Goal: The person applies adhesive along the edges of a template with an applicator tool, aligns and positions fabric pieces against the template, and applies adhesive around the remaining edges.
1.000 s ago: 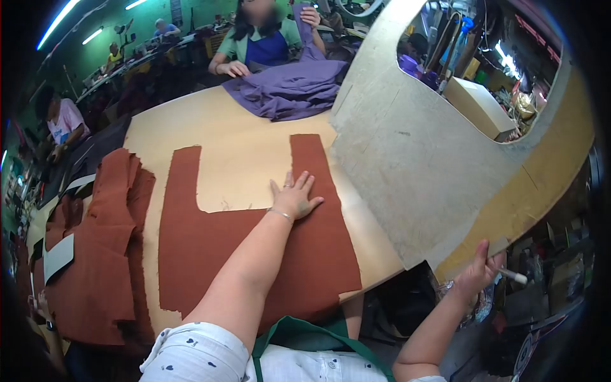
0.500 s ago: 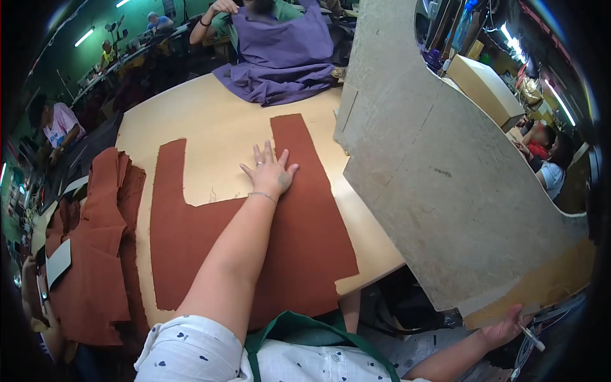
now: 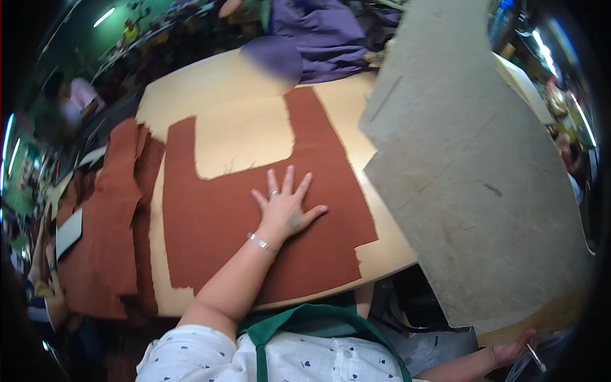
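A rust-brown cut fabric piece [image 3: 254, 216] with a deep notch on its far side lies flat on the pale table [image 3: 235, 127]. My left hand [image 3: 284, 207] rests palm down on the middle of this cloth, fingers spread, a ring and a bracelet on it. At the lower right, my right hand [image 3: 512, 350] is closed at the bottom edge of a large grey pattern board [image 3: 458, 178], which stands tilted up beside the table. A slim white pen-like stick [image 3: 536, 358] also sticks out from that hand. Its fingers are partly hidden.
Folded rust-brown fabric [image 3: 111, 223] hangs at the left table edge, with a white card [image 3: 69, 234] on it. Purple cloth [image 3: 324, 38] lies at the far side, near another person. More people and work benches are in the background.
My left hand has slid from the fabric's notch edge toward me, onto its middle. The fabric now lies smoother near the front edge. The view has shifted, and my right hand stays at the board.
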Demonstrator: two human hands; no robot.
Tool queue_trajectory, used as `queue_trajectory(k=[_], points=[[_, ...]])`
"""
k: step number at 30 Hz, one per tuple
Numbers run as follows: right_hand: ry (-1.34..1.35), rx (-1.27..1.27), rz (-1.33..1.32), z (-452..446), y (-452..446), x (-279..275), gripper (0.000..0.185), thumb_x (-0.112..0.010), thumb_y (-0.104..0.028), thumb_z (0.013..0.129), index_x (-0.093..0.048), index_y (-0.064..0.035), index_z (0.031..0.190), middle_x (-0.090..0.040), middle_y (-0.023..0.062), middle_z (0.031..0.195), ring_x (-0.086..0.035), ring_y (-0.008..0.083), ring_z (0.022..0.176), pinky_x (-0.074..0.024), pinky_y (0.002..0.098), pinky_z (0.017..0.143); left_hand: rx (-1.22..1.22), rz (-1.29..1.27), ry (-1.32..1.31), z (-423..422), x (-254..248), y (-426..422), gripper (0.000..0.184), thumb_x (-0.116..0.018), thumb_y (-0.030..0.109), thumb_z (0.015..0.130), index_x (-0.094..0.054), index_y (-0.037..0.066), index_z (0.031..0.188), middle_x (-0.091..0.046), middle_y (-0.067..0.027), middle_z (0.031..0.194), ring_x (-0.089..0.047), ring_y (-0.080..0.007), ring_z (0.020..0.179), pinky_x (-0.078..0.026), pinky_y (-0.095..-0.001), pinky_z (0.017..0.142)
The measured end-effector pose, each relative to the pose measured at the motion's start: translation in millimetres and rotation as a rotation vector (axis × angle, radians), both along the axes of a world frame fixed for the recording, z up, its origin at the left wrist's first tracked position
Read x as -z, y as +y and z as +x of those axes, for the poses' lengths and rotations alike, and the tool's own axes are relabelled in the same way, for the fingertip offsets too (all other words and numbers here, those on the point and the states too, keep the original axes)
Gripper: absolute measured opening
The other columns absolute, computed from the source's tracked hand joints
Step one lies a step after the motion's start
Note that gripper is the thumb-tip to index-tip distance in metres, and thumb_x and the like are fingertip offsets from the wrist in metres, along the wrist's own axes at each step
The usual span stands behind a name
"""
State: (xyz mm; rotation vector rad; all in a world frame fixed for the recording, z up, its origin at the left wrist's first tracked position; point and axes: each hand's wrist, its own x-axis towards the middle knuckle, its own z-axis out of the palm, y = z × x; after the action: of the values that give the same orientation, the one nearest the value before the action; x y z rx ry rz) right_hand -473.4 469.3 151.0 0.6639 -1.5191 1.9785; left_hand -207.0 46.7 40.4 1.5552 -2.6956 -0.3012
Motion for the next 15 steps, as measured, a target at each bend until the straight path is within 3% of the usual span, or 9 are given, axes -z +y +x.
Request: queue_trajectory(k=[8, 11, 15], points=[[-0.016, -0.065, 0.008, -11, -27, -3, 0.045, -0.055, -0.019, 0.086, -0.041, 0.0017, 0.124, -0.047, 0.0120, 0.123, -0.044, 0.0217, 0.113, -0.0308, 0.0351, 0.097, 0.047, 0.020, 0.107, 14, 1, -2, 0.079, -0.043, 0.070, 0.075, -0.026, 0.026, 0.139, -0.008, -0.0112, 0.148, -0.002, -0.0412, 0.134, -0.009, -0.0743, 0.091], [-0.020, -0.078, 0.042, -1, -31, -5, 0.044, -0.055, -0.018, 0.086, -0.041, 0.0018, 0.124, -0.048, 0.0119, 0.123, -0.044, 0.0215, 0.112, -0.0312, 0.0347, 0.097, -0.098, -0.153, 0.139, 54, 5, -4, 0.078, -0.042, 0.068, 0.077, -0.025, 0.025, 0.139, -0.007, -0.0113, 0.148, -0.001, -0.0403, 0.134, -0.010, -0.0745, 0.091], [-0.043, -0.131, 0.069, 8, -49, -3, 0.044, -0.054, -0.017, 0.087, -0.041, 0.0019, 0.124, -0.048, 0.0118, 0.122, -0.045, 0.0212, 0.111, -0.0318, 0.0342, 0.096, -0.350, -0.023, 0.001, 109, -4, -7, 0.078, -0.042, 0.066, 0.078, -0.023, 0.023, 0.140, -0.007, -0.0116, 0.148, 0.002, -0.0411, 0.134, -0.011, -0.0743, 0.091]])
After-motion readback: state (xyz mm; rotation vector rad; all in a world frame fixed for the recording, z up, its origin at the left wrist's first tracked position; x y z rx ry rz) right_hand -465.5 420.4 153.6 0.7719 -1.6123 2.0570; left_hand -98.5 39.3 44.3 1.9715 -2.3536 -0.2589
